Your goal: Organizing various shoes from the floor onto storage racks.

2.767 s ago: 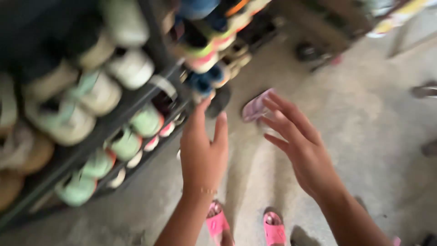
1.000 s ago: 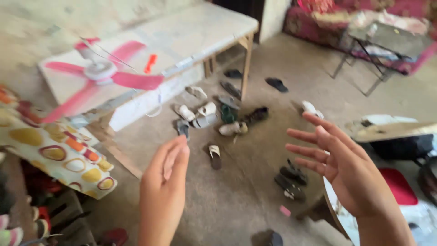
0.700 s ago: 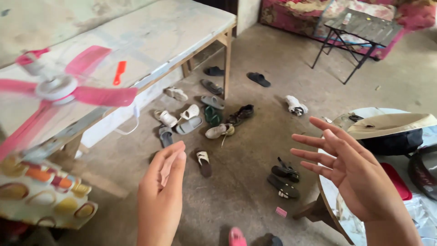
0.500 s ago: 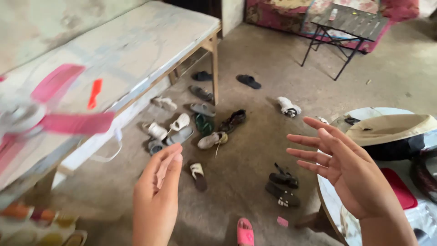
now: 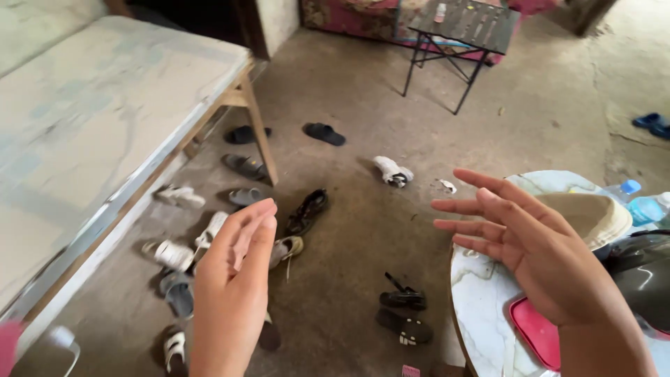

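My left hand (image 5: 227,300) is raised in front of me, empty, seen edge-on with the fingers straight and close together. My right hand (image 5: 530,248) is up at the right, palm turned inward, fingers spread, holding nothing. Both hover in the air above the concrete floor. Below my left hand lie several scattered shoes and sandals, among them a dark shoe (image 5: 307,211) and a pale sandal (image 5: 172,254). A pair of black sandals (image 5: 403,314) lies on the floor between my hands. My right hand is over the edge of a round marble-patterned table (image 5: 481,300).
A long pale bench (image 5: 98,132) on wooden legs fills the left. A small dark folding table (image 5: 464,28) stands at the back. On the round table sit a tan hat (image 5: 593,216), a red tray (image 5: 534,331), a dark helmet (image 5: 642,279) and blue-capped bottles (image 5: 638,202).
The view has swung right from the shoe rack to the open floor; the pink fan has left the picture. Both hands stay raised and empty, almost unchanged in pose.
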